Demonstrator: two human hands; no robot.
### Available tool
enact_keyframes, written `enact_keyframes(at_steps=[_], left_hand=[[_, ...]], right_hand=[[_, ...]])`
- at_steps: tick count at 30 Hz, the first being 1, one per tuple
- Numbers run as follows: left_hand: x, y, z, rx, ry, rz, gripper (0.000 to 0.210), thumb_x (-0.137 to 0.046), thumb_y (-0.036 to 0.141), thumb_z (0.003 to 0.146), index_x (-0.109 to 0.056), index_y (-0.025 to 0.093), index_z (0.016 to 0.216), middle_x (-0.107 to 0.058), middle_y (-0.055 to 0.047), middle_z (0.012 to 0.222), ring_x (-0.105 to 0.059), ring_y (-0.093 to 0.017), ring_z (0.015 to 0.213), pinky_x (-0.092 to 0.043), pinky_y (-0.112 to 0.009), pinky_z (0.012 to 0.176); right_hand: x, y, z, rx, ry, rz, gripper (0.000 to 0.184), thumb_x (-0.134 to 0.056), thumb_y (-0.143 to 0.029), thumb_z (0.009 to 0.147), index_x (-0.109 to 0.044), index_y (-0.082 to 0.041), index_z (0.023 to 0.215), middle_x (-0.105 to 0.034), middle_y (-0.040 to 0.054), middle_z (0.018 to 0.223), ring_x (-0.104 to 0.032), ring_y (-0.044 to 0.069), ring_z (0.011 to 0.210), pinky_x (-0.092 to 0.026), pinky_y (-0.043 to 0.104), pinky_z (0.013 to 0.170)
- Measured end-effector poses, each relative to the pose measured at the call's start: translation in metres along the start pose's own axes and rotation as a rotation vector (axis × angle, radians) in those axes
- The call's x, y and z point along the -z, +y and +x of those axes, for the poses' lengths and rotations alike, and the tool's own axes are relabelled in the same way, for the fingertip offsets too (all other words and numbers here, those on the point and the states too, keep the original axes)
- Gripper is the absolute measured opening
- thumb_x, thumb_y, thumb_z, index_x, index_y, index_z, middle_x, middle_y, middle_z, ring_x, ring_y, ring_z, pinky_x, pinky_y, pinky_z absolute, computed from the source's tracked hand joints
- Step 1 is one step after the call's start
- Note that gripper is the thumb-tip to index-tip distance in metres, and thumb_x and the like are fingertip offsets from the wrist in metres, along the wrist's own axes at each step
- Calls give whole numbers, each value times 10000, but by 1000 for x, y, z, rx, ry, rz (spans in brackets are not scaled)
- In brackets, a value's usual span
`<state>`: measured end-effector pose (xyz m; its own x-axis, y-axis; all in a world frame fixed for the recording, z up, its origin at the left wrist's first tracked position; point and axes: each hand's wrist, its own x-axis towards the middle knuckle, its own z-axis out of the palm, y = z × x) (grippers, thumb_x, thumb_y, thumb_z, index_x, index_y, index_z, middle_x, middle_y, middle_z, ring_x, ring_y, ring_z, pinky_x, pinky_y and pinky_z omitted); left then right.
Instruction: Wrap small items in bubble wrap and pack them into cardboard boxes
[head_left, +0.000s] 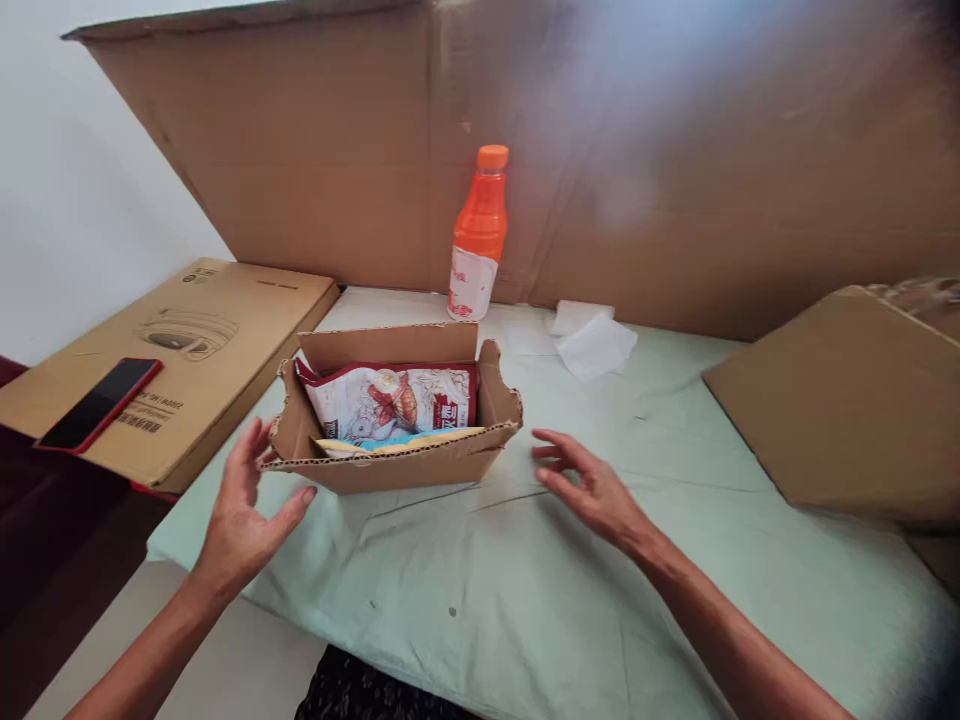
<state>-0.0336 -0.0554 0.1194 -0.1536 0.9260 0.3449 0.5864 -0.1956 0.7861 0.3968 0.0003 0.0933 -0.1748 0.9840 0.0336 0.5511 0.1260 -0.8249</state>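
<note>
In the head view an open cardboard box (pixel 420 472) with ragged cut edges stands on a pale green cloth. Inside it leans a white and dark red printed food pouch (pixel 390 400), with a blue and yellow packet (pixel 409 440) in front, mostly hidden by the box wall. My left hand (pixel 244 515) is at the box's left end, thumb and fingers spread; whether its fingertips touch the cardboard I cannot tell. To the right of the box, a small gap away, my right hand (pixel 585 485) hovers with fingers loosely apart and nothing in it.
An orange bottle (pixel 478 235) with a white label stands behind the box, near a large cardboard panel (pixel 315 150). White sheets (pixel 596 345) lie to its right. On the left a flat carton (pixel 225 350) carries a phone (pixel 101 403). Another cardboard piece (pixel 817 400) is at right.
</note>
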Motion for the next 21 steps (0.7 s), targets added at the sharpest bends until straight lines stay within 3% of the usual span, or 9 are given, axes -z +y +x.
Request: enact_keyframes(at_steps=[2,4,6,9,14,19,21], left_hand=[[-22,-14,11,167,-127,-92,678,-764,480,722,-525,171,1276,-642,-173,1282,-648,-345,1167,-533,-528,1022],[-45,-21,22,274,-201,-138,613,-782,517,660,-577,158,1113,-699,-158,1100,-686,-342,1045,-567,-517,943],[-66,-22,31,287,-184,-181,614,-794,512,625,-571,164,1078,-697,-139,1063,-682,-327,1021,-564,-504,933],[-98,-17,41,237,-160,-228,610,-808,475,611,-559,175,1080,-685,-113,1062,-668,-298,1024,-554,-472,941],[-141,-13,45,197,-134,-281,608,-784,426,655,-519,176,1141,-654,-124,1134,-642,-288,1084,-514,-470,1002],[-150,-26,39,210,-126,-284,629,-754,420,713,-500,176,1234,-636,-142,1188,-606,-313,1191,-449,-500,1093],[-149,-31,37,209,-121,-284,645,-743,421,731,-497,173,1273,-644,-145,1188,-604,-320,1210,-449,-495,1099]], right_hand=[[-21,-19,-10,65,-87,77,579,-604,-384,882,-523,-228,1434,-658,138,1314,-677,259,1072,-587,359,762],[-37,-32,-11,96,-121,116,630,-593,-336,873,-471,-232,1482,-599,142,1406,-661,260,1095,-584,334,717],[-44,-36,-10,73,-109,126,647,-578,-314,869,-449,-224,1497,-595,145,1406,-666,248,1037,-577,321,676],[-35,-28,-6,61,10,131,589,-557,-295,861,-510,-217,1443,-651,122,1313,-668,226,965,-585,355,759],[23,0,24,103,58,11,372,-567,-285,826,-700,-219,1167,-737,80,1156,-689,243,988,-573,399,856],[115,32,117,-41,471,-315,302,-587,-320,869,-727,-190,1102,-748,115,1122,-691,255,1006,-537,425,900],[143,48,158,-126,562,-431,260,-590,-327,883,-732,-152,1012,-754,141,1021,-686,260,995,-512,441,903]])
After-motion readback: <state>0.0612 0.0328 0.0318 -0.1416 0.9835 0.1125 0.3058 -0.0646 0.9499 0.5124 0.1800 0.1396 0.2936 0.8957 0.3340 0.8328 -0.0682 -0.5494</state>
